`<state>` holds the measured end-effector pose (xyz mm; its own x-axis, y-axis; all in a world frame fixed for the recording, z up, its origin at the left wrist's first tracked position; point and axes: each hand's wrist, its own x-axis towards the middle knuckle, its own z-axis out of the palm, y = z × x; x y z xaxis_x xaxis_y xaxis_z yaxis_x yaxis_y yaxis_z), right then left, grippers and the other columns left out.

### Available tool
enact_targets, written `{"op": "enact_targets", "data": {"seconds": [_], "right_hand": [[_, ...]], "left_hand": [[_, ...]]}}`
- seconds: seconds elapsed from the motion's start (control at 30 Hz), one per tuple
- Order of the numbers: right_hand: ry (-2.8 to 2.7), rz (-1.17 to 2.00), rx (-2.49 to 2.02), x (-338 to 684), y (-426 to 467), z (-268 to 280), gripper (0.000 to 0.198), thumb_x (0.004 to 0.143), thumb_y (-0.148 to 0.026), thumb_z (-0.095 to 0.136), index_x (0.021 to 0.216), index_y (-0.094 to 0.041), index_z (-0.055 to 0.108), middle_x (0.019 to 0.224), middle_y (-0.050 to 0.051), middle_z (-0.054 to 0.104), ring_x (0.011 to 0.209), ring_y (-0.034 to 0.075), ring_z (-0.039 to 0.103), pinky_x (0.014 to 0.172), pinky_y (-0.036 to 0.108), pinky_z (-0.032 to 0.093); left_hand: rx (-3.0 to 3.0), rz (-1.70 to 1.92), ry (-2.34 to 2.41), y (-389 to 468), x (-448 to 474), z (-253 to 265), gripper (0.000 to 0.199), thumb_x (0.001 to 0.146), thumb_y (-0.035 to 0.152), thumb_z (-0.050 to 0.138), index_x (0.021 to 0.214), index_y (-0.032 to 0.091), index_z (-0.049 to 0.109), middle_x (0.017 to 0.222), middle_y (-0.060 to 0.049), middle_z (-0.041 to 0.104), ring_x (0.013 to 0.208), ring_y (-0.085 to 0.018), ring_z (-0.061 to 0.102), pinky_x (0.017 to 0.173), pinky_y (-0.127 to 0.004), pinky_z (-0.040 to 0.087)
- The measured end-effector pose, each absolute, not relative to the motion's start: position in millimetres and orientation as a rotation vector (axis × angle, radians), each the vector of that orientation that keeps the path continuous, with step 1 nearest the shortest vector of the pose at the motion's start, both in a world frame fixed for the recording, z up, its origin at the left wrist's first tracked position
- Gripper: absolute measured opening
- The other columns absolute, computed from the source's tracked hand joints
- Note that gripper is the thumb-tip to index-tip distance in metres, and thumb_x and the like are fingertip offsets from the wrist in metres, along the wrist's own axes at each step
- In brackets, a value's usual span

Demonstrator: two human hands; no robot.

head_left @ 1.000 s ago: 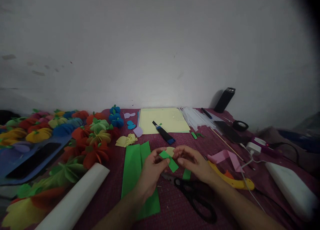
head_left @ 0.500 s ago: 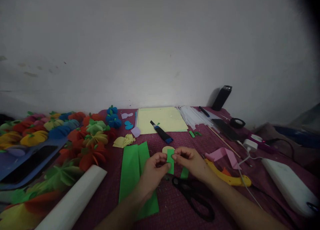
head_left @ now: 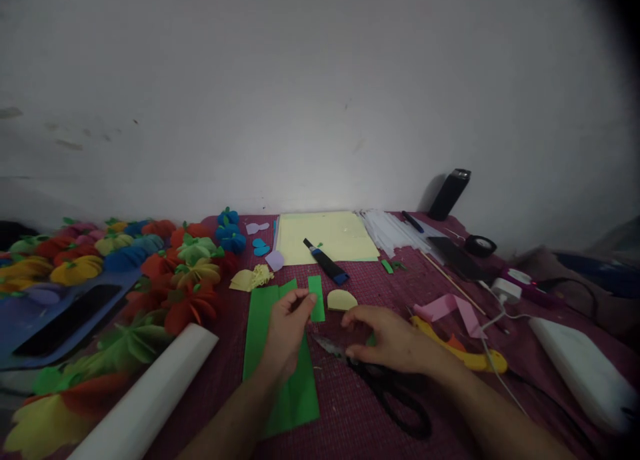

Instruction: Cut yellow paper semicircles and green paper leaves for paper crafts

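Observation:
Pinched in my left hand (head_left: 287, 330) is a small green paper strip (head_left: 317, 299), held upright by its left edge. Behind that hand lies a larger folded sheet of green paper (head_left: 295, 407). My right hand (head_left: 395, 340) hovers with fingers curved and apart, its thumb close to the pivot of the black-handled scissors (head_left: 400, 407). Whether the thumb touches them I cannot tell. The scissor blades point left, toward my left hand. Just beyond my right fingertips is a pale yellow rounded paper piece (head_left: 343, 301). Another green scrap is mostly hidden under my right hand.
Paper pumpkin-like flowers (head_left: 190, 307) crowd the left, with a white roll (head_left: 150, 393) in front. A blue-black cutter (head_left: 326, 261) lies on pale yellow sheets (head_left: 295, 230). To the right are a yellow-handled tool (head_left: 470, 359), cables and a white box-like device (head_left: 580, 360).
My right hand has let go of the green strip and moved down and right to the scissors. My left hand has carried the strip left, uncovering the yellow piece.

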<state>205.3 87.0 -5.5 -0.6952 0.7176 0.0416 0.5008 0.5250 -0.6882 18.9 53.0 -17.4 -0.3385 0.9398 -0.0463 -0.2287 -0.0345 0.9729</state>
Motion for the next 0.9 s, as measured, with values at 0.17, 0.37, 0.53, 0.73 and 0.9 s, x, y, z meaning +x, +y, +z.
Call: {"op": "enact_targets", "data": {"seconds": [0.17,0.37,0.53,0.73,0.9], "right_hand": [[-2.744,0.719,-1.031,204.1,80.8,-7.5,0.037,0.063,-0.029,0.069,0.097,-0.021,0.056,0.086,0.002,0.062,0.077,0.019,0.056,0.066,0.028,0.037],[-2.798,0.673,-1.033,202.9,76.6,-6.3,0.032,0.062,-0.020,0.061,0.092,-0.021,0.051,0.077,-0.001,0.060,0.066,0.015,0.053,0.055,0.023,0.030],[-2.730,0.610,-1.151,207.4,79.3,-6.4,0.028,0.066,-0.021,0.058,0.092,-0.020,0.050,0.076,0.000,0.058,0.065,0.015,0.052,0.055,0.024,0.029],[-2.738,0.513,-1.151,206.7,81.7,-9.4,0.025,0.070,-0.022,0.060,0.094,-0.019,0.054,0.083,0.003,0.059,0.075,0.019,0.053,0.062,0.027,0.035],[-2.759,0.565,-0.808,196.0,81.1,-7.9,0.026,0.078,-0.020,0.060,0.103,-0.022,0.059,0.100,0.005,0.055,0.097,0.020,0.048,0.083,0.031,0.038]], "left_hand": [[0.839,1.546,1.292,53.4,20.6,-18.9,0.019,0.069,0.035,0.066,0.072,0.017,0.061,0.062,0.005,0.049,0.056,-0.009,0.039,0.052,-0.020,0.031],[0.830,1.537,1.305,52.5,22.0,-21.1,0.018,0.070,0.035,0.065,0.071,0.017,0.060,0.064,0.005,0.048,0.058,-0.009,0.039,0.054,-0.020,0.031],[0.822,1.528,1.315,51.6,22.3,-19.4,0.017,0.071,0.034,0.065,0.072,0.017,0.060,0.064,0.005,0.048,0.059,-0.009,0.040,0.054,-0.020,0.032],[0.845,1.528,1.322,52.3,21.9,-20.6,0.018,0.070,0.034,0.064,0.071,0.017,0.060,0.063,0.005,0.048,0.058,-0.009,0.040,0.053,-0.020,0.032],[0.831,1.509,1.315,51.6,24.5,-19.9,0.018,0.068,0.033,0.065,0.069,0.016,0.059,0.060,0.005,0.047,0.054,-0.008,0.037,0.049,-0.019,0.031]]}}
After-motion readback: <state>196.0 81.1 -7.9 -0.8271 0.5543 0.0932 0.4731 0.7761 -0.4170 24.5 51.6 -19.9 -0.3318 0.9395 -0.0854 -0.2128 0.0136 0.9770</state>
